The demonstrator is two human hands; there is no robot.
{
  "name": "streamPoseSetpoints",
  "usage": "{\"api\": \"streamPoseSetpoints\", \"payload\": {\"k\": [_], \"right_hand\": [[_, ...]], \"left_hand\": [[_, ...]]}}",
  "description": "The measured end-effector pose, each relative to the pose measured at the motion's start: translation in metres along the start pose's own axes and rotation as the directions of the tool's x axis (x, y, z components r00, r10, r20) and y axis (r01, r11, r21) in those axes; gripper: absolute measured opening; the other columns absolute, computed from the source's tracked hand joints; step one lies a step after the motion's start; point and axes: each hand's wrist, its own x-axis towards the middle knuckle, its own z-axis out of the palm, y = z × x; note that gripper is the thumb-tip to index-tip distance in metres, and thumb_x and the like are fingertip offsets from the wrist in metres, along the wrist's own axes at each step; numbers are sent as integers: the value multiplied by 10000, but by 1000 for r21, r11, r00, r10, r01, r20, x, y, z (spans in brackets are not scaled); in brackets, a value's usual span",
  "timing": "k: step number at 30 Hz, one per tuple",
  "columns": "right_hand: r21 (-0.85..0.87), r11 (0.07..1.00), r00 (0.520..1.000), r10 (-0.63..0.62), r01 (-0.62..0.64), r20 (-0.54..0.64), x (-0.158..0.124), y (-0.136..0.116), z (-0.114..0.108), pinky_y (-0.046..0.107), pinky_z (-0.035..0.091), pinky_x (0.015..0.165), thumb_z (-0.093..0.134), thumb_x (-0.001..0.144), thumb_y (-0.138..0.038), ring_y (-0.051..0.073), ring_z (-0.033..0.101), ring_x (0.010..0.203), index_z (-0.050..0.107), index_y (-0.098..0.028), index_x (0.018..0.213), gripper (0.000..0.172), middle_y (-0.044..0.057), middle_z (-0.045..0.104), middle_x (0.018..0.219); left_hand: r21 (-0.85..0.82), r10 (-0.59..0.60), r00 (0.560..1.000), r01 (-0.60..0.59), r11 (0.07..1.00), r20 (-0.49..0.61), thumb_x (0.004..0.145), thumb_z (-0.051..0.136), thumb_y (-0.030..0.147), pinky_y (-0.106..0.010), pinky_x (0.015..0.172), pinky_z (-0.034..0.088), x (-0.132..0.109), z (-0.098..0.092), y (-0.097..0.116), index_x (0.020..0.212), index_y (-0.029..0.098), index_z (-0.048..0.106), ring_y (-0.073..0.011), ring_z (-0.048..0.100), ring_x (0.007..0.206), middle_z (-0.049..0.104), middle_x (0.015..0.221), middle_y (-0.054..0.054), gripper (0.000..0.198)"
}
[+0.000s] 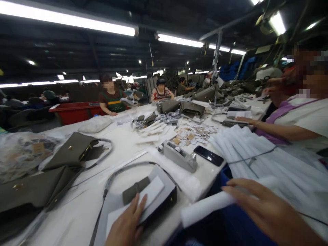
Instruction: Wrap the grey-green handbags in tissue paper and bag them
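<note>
A grey-wrapped handbag (169, 182) lies at the table's near edge, its wrapped strap (115, 174) looping out behind. On it rest a small dark olive piece (135, 190) and a white card (151, 194). My left hand (128, 220) lies over the card with its fingers stretched out, pressing it against the bag. Off the table edge, my right hand (263, 205) is closed around a rolled white foam sheet (207, 206). The roll tilts down to the left, its free end close to the bag. My right fingertips wrap over its upper end.
A tape dispenser (179, 155) and a phone (208, 155) lie past the bag. Tied foam sheets (269, 157) are stacked at right, beside a co-worker's arm (284, 131). Olive handbags (69, 152) lie at left, near a clear plastic bag (25, 153). Loose tags (194, 133) cover mid-table.
</note>
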Motion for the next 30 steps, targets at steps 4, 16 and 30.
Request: {"api": "streamPoseSetpoints", "payload": {"k": [4, 16, 30], "right_hand": [[225, 969, 948, -164, 103, 274, 2, -83, 70, 382, 538, 803, 457, 965, -154, 222, 645, 896, 716, -239, 1138, 322, 83, 724, 1000], [427, 904, 980, -71, -16, 187, -13, -179, 191, 269, 566, 719, 526, 958, -145, 177, 700, 811, 696, -167, 1036, 188, 76, 730, 995], [507, 852, 941, -268, 133, 204, 11, -113, 154, 428, 489, 1059, 477, 958, -67, 208, 577, 1261, 573, -201, 1345, 421, 93, 665, 1304]], "left_hand": [[-111, 41, 969, -14, 994, 245, 921, 519, 221, -428, 986, 509, 21, -52, -9, 1529, 252, 305, -284, 624, 1202, 470, 1492, -135, 646], [-228, 47, 960, 18, 974, 276, 974, 468, 326, -421, 1029, 471, 23, -63, -12, 1516, 203, 328, -286, 544, 1295, 440, 1506, -154, 573], [-36, -11, 1000, 10, 999, -25, 930, 529, 162, -446, 1038, 485, -5, -7, 13, 1526, 216, 252, -308, 449, 1376, 358, 1558, -203, 659]]}}
